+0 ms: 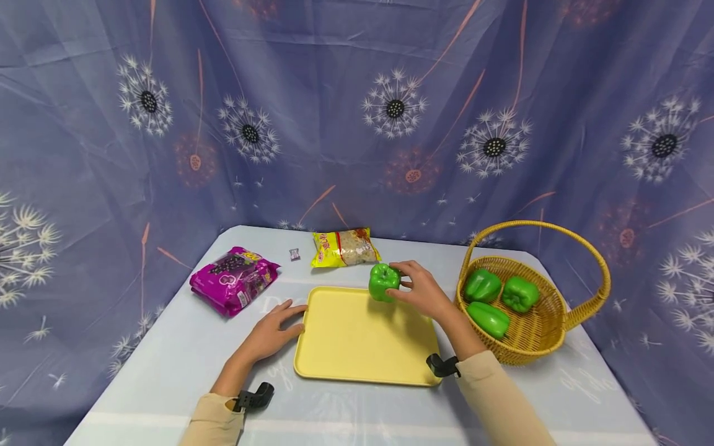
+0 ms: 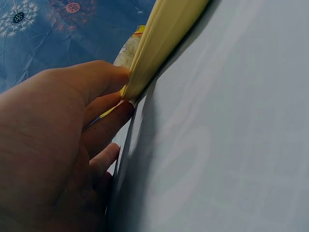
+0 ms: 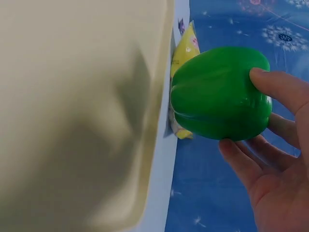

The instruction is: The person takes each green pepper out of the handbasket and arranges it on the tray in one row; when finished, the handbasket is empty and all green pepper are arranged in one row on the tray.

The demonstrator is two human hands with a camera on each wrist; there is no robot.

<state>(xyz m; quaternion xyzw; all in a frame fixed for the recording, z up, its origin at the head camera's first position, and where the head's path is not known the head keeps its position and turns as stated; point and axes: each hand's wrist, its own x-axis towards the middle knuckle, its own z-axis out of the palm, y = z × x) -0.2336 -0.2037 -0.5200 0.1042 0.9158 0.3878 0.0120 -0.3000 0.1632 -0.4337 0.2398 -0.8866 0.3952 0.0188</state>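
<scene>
1. While two tan sleeves (image 1: 214, 421) reach in from the near side, each wrist has a black strap thingy (image 1: 255, 396) on it.
2. Next up, the left hand (image 1: 273, 333) is at the left edge of a yellow tray (image 1: 362, 347). Fingers are stretched out pretty loosely, tips touching the rim, not wrapped round anything.
3. Tray lies flat on the white-covered table (image 1: 334, 415), and a shadow falls across its right part.
4. Right hand (image 1: 422, 292) has a shiny green pepper (image 1: 382, 282) gripped between thumb and fingers, held up above the tray toward its far side.
5. Off to the right there's a wicker basket (image 1: 515, 354) with a tall arched handle, three more green peppers (image 1: 488, 319) inside.
6. Over on the left, beyond the left hand, sits a purple bag (image 1: 234, 280).
7. Further back: a tiny packet (image 1: 294, 254), then a yellow bag (image 1: 346, 248) with a see-through part, lying behind the tray.
8. Way at the back hangs a blue dandelion-print curtain (image 1: 334, 124).
</scene>
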